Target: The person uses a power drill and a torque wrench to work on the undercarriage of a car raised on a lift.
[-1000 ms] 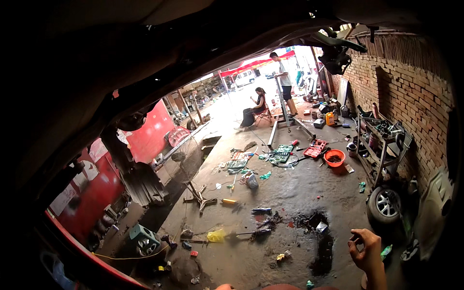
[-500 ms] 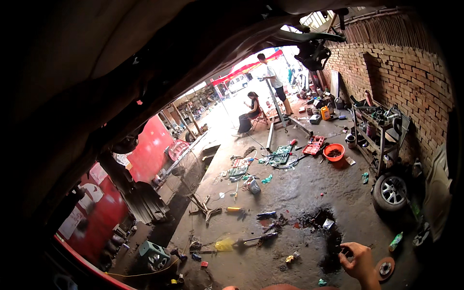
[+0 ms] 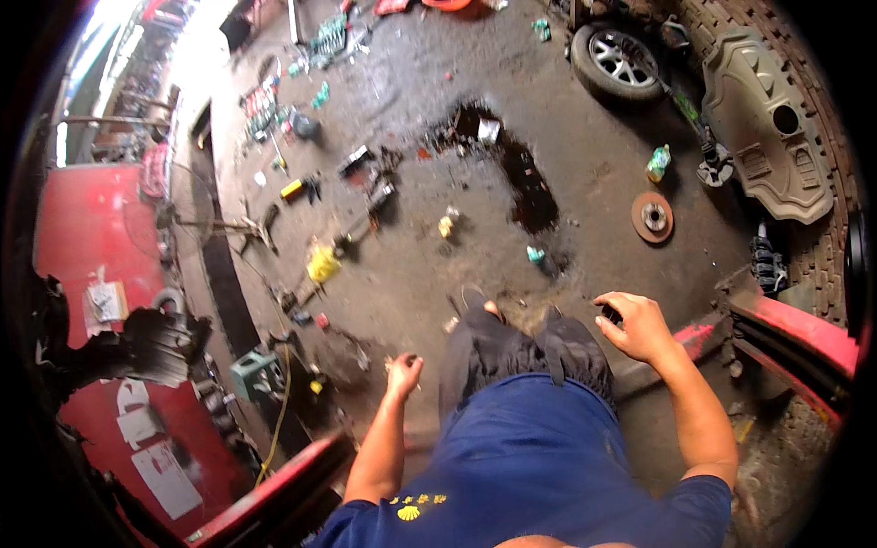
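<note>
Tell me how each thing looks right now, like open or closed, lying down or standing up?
left hand: loosely closed; whether it holds anything, cannot tell.
right hand: fingers curled round a small dark object.
wheel: lying against the wall, off any car.
brake disc: flat on the floor, rusty.
green bottle: standing on the floor.
oil stain: dark, wet patch on the concrete.
yellow container: lying on the floor.
</note>
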### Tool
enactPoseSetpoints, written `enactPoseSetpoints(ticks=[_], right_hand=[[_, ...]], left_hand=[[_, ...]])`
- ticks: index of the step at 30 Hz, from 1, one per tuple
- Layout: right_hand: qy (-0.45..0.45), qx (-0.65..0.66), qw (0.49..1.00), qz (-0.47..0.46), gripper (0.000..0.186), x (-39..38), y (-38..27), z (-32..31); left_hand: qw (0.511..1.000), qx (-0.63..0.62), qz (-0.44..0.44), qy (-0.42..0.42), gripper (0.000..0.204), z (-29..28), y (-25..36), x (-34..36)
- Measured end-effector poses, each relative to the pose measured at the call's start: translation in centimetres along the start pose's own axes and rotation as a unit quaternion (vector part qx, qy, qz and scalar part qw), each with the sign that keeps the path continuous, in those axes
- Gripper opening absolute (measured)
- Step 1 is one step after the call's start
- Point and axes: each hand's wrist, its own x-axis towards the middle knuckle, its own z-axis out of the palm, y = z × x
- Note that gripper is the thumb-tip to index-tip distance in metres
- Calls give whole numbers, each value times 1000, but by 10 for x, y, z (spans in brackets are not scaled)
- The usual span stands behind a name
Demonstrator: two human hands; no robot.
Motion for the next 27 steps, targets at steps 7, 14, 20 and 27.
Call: enactPoseSetpoints(ticks=[7, 14, 20, 27], right_hand=[[-149, 5, 984, 100, 27, 39, 21, 59], [-203, -34, 972, 113, 28, 213, -7, 65], [-144, -24, 967, 210, 28, 382, -13, 51], [-154, -61, 961, 223, 29, 549, -40, 12]], left_hand=[[996, 11, -81, -38, 54, 12, -10, 5], [986, -33, -140, -86, 50, -6, -21, 95], [966, -212, -133, -63, 41, -71, 33, 243], [910, -395, -118, -40, 39, -213, 164, 364]])
